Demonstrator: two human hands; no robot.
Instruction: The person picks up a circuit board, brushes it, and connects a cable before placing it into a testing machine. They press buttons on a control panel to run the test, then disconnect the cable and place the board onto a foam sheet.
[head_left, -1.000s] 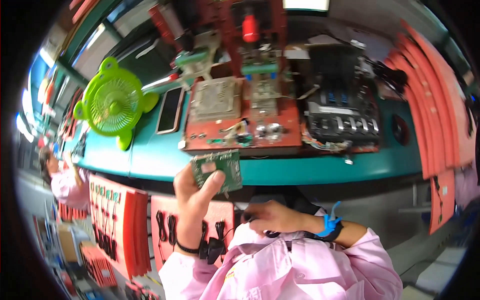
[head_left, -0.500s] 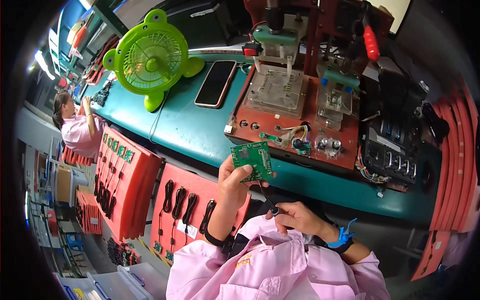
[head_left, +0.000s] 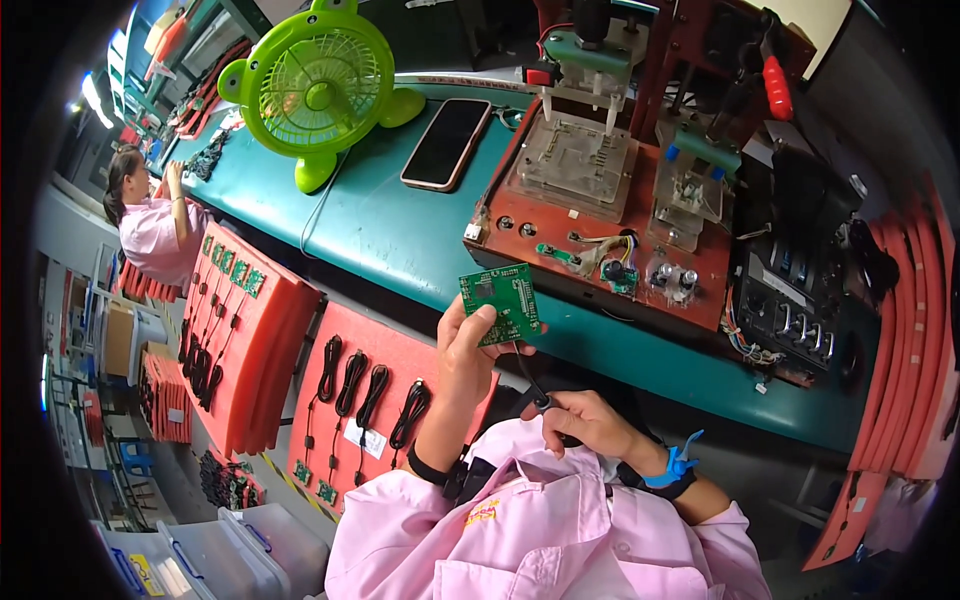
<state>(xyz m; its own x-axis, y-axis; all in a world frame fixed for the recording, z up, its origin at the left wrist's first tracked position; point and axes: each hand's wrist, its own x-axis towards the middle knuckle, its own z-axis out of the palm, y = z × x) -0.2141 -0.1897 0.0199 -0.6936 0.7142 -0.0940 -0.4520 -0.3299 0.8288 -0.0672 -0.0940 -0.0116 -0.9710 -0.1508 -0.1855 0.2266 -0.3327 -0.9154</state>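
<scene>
Head view: left hand [head_left: 462,350] holds circuit board [head_left: 500,303] upright

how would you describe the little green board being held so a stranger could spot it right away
Start at the long teal workbench with its frog-shaped green fan. Before its near edge, the left hand holds up a green circuit board. It is the only board off the red trays, trailing a black cable.
</scene>
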